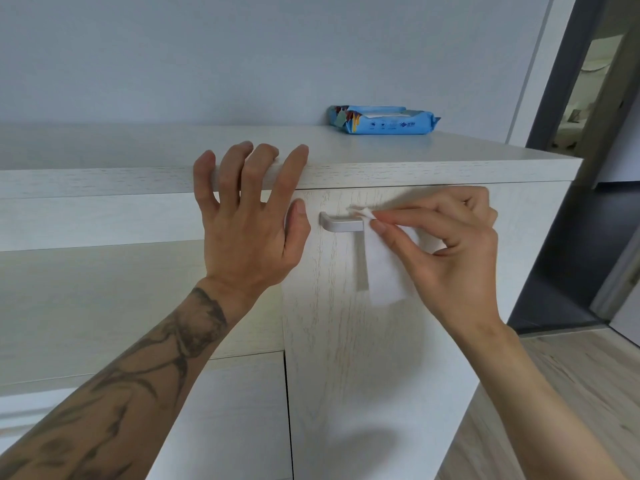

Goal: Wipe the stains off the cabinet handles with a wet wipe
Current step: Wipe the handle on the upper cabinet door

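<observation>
A silver bar handle (337, 224) is mounted near the top of a white cabinet door (339, 341). My right hand (453, 247) pinches a white wet wipe (384, 271) against the handle's right part; the wipe drapes over the bar and hangs down the door, hiding the handle's right end. My left hand (246, 216) rests with spread fingers hooked over the front edge of the cabinet top (415, 150), just left of the handle, holding nothing.
A blue pack of wet wipes (384, 120) lies on the cabinet top near the wall. To the right, a dark doorway (585, 133) opens onto another room, and wood-look floor (571, 393) runs below. Open shelves (86, 271) sit left of the door.
</observation>
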Demonstrator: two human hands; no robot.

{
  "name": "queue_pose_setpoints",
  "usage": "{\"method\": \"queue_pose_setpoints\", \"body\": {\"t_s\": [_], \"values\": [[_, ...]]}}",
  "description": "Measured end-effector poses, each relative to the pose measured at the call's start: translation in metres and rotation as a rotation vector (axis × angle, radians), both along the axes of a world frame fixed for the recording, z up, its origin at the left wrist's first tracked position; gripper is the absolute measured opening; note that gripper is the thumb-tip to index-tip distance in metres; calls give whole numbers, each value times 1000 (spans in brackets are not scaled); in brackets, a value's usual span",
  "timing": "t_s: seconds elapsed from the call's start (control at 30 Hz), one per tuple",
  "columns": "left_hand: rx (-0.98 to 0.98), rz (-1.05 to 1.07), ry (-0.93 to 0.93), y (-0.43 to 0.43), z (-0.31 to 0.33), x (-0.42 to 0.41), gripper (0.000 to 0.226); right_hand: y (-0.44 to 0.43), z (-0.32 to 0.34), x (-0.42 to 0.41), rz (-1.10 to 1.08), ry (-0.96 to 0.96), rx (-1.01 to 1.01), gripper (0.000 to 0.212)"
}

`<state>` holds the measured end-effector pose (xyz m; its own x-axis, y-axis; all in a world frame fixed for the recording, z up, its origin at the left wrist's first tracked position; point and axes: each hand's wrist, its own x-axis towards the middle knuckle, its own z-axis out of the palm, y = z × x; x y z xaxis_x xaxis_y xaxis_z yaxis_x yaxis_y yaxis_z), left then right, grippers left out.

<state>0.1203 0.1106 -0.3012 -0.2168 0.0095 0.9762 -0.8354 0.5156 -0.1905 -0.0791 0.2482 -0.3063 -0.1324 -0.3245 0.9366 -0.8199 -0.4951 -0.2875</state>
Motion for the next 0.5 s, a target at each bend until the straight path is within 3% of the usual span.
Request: {"method": "queue_pose_setpoints", "body": {"t_s": [0.3, 0.5], "values": [[68, 61, -52, 12, 1, 8, 52, -2, 1, 12, -14, 22, 8, 11], [141, 122, -78, 14, 1, 56, 64, -8, 6, 37, -12, 60, -12, 10]]}}
